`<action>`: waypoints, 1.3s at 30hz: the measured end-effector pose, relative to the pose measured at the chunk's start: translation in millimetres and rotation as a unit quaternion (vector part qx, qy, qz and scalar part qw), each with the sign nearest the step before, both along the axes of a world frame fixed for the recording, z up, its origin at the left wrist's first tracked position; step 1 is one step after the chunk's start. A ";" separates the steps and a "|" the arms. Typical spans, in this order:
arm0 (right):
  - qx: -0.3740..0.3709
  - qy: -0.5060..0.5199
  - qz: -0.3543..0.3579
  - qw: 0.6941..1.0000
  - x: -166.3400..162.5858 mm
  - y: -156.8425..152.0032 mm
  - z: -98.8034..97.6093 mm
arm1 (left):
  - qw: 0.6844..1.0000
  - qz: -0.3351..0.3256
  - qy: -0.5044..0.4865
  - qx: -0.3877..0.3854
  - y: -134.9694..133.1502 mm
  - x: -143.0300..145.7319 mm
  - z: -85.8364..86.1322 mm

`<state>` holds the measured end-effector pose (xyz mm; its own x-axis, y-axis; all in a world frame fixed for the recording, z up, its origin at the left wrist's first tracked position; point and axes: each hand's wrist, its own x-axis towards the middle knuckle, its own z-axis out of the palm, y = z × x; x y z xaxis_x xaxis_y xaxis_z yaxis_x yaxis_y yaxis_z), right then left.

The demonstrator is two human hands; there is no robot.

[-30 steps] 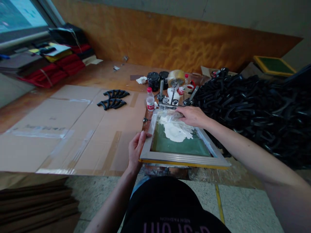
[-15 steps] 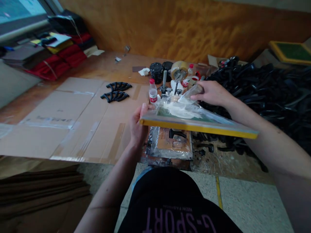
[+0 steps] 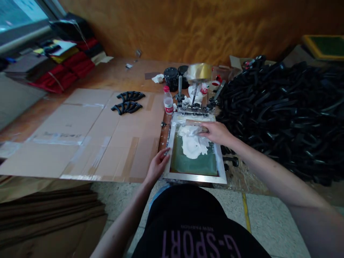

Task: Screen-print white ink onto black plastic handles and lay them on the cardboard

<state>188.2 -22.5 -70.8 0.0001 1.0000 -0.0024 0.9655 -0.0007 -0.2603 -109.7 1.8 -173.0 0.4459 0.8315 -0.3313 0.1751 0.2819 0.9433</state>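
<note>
A silk-screen printing frame (image 3: 221, 166) with a green mesh lies flat on the bench in front of me. White ink (image 3: 194, 148) is pooled over the upper middle of the mesh. My right hand (image 3: 217, 132) is closed round a squeegee (image 3: 197, 123), whose lower part sits in the ink. At the frame's left edge, my left hand (image 3: 158, 165) has its fingers curled against the side rail. Behind the frame, a metal hinge clamp (image 3: 197, 110) joins it to the bench. The base under the screen is hidden.
Black curved handles (image 3: 276, 118) are heaped on the right. Several more handles (image 3: 127, 107) lie in two rows on flattened cardboard (image 3: 88, 150) at left. A red-capped bottle (image 3: 168, 101), black tubs (image 3: 171, 78) and a tape roll (image 3: 199, 72) stand behind the frame.
The screen frame has swung down from a raised tilt to lying flat, covering the base and the handle on it. Both hands came down with it, the squeegee still in my right hand.
</note>
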 end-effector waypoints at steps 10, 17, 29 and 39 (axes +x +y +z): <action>0.052 -0.073 0.091 0.992 -35.2 -6.1 -79.2 | 0.992 -0.006 0.105 0.074 1.1 1.7 -39.3; 0.029 -0.052 0.263 0.963 -27.3 -60.1 -68.8 | 0.983 -0.025 0.144 0.111 0.6 -0.7 -44.7; 0.067 -0.062 0.223 0.970 -38.7 -61.7 -75.7 | 0.989 0.005 0.117 0.087 -0.7 0.4 -32.9; 0.085 -0.026 0.001 0.996 -0.2 43.3 -8.5 | 0.999 0.011 0.012 0.043 8.8 -0.2 30.4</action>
